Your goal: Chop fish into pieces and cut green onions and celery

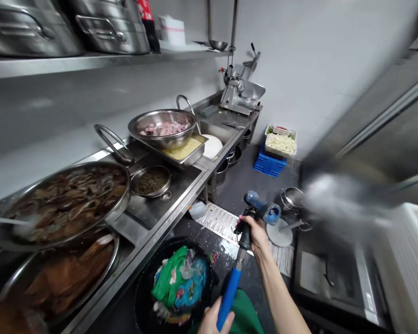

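Note:
A spray gun (263, 208) with blue rubber rings and a black handle points away over the floor. My right hand (253, 228) is wrapped round its handle. From the handle's lower end runs a blue-sleeved hose (230, 290), and my left hand (216, 319) grips this sleeve at the bottom edge. To the left of the hose stands a black bin (139, 297) filled with green and blue plastic bags (172, 273). A white disc with a grey handle (279, 233) lies on the floor beyond my right wrist.
On the steel counter (198, 178) at left stand a large colander of brown pieces (125, 199), a bowl of pink pieces (163, 140) and a slicer (242, 90). A blue crate (270, 163) bears food trays. Pots (292, 198) sit on the floor; shelving at right is blurred.

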### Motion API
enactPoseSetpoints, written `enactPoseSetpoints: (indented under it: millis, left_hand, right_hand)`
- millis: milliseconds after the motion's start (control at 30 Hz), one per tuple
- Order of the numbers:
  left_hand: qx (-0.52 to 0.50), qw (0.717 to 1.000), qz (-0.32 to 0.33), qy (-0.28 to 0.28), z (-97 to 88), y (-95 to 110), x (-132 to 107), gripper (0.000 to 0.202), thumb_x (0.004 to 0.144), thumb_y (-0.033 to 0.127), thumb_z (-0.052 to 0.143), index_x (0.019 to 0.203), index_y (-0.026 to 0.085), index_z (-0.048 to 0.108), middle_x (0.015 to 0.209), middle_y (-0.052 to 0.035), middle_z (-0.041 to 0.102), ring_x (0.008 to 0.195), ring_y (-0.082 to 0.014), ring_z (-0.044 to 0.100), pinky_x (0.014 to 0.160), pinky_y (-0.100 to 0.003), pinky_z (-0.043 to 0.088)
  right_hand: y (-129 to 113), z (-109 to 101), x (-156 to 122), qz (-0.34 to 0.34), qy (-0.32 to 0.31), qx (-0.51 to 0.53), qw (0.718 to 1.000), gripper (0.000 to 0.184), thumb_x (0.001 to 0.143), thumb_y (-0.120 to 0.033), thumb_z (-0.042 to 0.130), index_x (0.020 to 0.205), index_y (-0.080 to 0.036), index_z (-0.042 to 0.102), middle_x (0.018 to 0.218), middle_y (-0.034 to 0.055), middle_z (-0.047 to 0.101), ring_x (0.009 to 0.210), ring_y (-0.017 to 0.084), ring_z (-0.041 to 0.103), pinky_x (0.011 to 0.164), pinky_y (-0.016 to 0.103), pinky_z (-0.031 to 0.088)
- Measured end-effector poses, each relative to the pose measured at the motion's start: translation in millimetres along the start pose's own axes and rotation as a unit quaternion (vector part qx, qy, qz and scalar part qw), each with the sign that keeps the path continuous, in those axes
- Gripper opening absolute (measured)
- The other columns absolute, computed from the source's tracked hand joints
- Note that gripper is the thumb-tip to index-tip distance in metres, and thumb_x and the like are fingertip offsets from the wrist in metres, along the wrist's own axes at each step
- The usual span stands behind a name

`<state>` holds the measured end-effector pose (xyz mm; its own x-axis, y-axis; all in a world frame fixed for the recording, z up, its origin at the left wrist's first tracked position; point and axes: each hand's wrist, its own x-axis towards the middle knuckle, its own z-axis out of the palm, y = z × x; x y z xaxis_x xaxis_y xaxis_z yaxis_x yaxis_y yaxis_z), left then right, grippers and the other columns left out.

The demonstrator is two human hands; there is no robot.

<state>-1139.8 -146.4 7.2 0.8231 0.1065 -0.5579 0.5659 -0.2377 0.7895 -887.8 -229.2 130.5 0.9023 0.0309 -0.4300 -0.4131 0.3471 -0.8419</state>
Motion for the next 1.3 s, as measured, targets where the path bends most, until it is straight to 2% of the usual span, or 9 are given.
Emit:
enactPoseSetpoints:
  millis: [100,233,367,467,600,767,900,1133,1300]
  left_hand:
    - [-0.035,0.997,0.049,0.044,-11.0,38,38,0.082,0.085,0.076,0.058,0.132,0.010,0.069,0.100,-0.0150,0.075,0.092,-0.0294,0.071,0.091,-0.033,0.057]
    - [-0.031,0.993,0.109,0.027,-33.4,89,75,0.066,0.087,0.074,0.057,0.110,0.014,0.072,0.092,-0.0122,0.075,0.085,-0.0259,0.067,0.087,-0.033,0.056]
    - [-0.027,0.991,0.129,0.032,-57.0,125,89,0.058,0.091,0.070,0.056,0.102,0.015,0.071,0.085,-0.0090,0.071,0.077,-0.0214,0.062,0.079,-0.031,0.054]
    - [-0.026,0.989,0.142,0.025,-70.4,139,89,0.058,0.095,0.068,0.053,0.109,0.014,0.070,0.089,-0.0088,0.071,0.079,-0.0212,0.061,0.081,-0.032,0.053]
    - [-0.029,0.988,0.155,0.006,-81.1,145,88,0.063,0.097,0.069,0.049,0.117,0.013,0.068,0.091,-0.0086,0.069,0.079,-0.0202,0.059,0.081,-0.032,0.052]
    - [-0.039,0.986,0.159,0.002,-83.9,145,86,0.063,0.095,0.074,0.048,0.100,0.014,0.066,0.077,-0.0024,0.058,0.071,-0.0160,0.049,0.074,-0.030,0.048]
    - [-0.052,0.986,0.157,0.017,-79.7,146,83,0.061,0.094,0.076,0.049,0.093,0.016,0.063,0.076,-0.0008,0.054,0.071,-0.0153,0.046,0.072,-0.029,0.046]
    - [-0.075,0.991,0.109,0.013,-66.2,142,70,0.069,0.092,0.077,0.051,0.111,0.014,0.068,0.084,-0.0055,0.063,0.078,-0.0190,0.056,0.078,-0.031,0.050]
    - [-0.071,0.993,0.095,0.020,-69.9,141,69,0.072,0.090,0.075,0.057,0.124,0.012,0.068,0.095,-0.0109,0.072,0.086,-0.0233,0.064,0.087,-0.034,0.055]
  right_hand:
    - [-21,22,49,-0.021,-0.040,-0.016,0.999,0.032,0.052,-0.032,0.082,0.073,-0.018,0.062,0.057,-0.0022,0.062,0.049,0.014,0.058,0.042,0.024,0.046]
    - [-44,44,96,-0.025,-0.078,0.011,0.997,0.028,0.050,-0.027,0.079,0.069,-0.020,0.059,0.059,-0.0043,0.061,0.050,0.011,0.054,0.047,0.025,0.049]
    - [-65,58,114,-0.034,-0.111,0.056,0.992,0.028,0.052,-0.026,0.077,0.074,-0.021,0.059,0.065,-0.0053,0.061,0.056,0.010,0.053,0.054,0.025,0.052]
    - [-75,65,113,-0.065,-0.115,0.061,0.989,0.031,0.055,-0.028,0.078,0.078,-0.021,0.059,0.068,-0.0060,0.060,0.057,0.010,0.053,0.056,0.026,0.051]
    - [-81,73,107,-0.082,-0.079,0.045,0.992,0.031,0.055,-0.029,0.078,0.077,-0.021,0.058,0.064,-0.0071,0.059,0.054,0.010,0.052,0.052,0.025,0.048]
    - [-83,79,100,-0.105,-0.042,0.004,0.994,0.030,0.055,-0.032,0.076,0.077,-0.022,0.058,0.059,-0.0072,0.059,0.053,0.011,0.051,0.051,0.026,0.047]
    - [-88,83,97,-0.102,-0.064,-0.013,0.993,0.030,0.055,-0.032,0.076,0.077,-0.022,0.058,0.056,-0.0075,0.058,0.051,0.011,0.050,0.050,0.025,0.047]
    - [-92,85,97,-0.060,-0.095,0.003,0.994,0.032,0.052,-0.030,0.079,0.074,-0.021,0.058,0.055,-0.0073,0.058,0.047,0.011,0.051,0.046,0.026,0.045]
    - [-91,86,95,-0.053,-0.102,0.035,0.993,0.033,0.052,-0.030,0.080,0.076,-0.020,0.060,0.058,-0.0076,0.058,0.049,0.010,0.051,0.048,0.025,0.047]
